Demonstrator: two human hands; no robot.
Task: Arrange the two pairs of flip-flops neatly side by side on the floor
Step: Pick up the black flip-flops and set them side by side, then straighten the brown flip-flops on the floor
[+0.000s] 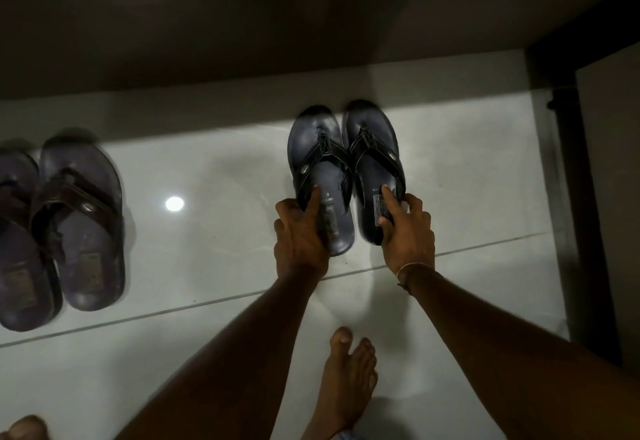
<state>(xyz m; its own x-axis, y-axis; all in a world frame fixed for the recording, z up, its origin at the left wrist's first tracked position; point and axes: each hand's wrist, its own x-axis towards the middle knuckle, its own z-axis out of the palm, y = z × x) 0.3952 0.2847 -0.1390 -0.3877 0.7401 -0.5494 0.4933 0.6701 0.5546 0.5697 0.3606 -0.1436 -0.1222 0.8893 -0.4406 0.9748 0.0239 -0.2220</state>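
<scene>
Two dark flip-flops with black straps lie side by side on the white tiled floor, toes pointing at the wall. My left hand (300, 232) grips the heel of the left flip-flop (320, 149), index finger on its insole. My right hand (408, 228) grips the heel of the right flip-flop (375, 152) the same way. Far to the left lies a second pair with brown straps: one flip-flop (85, 218) fully in view, its partner (19, 266) cut off by the frame edge.
A dark wall base (242, 41) runs along the back. A dark door frame (581, 197) stands at the right. My bare right foot (346, 380) rests on the tile below my hands, with toes of the other foot (24, 427) at the bottom left. A lamp's reflection (174, 203) shines between the pairs.
</scene>
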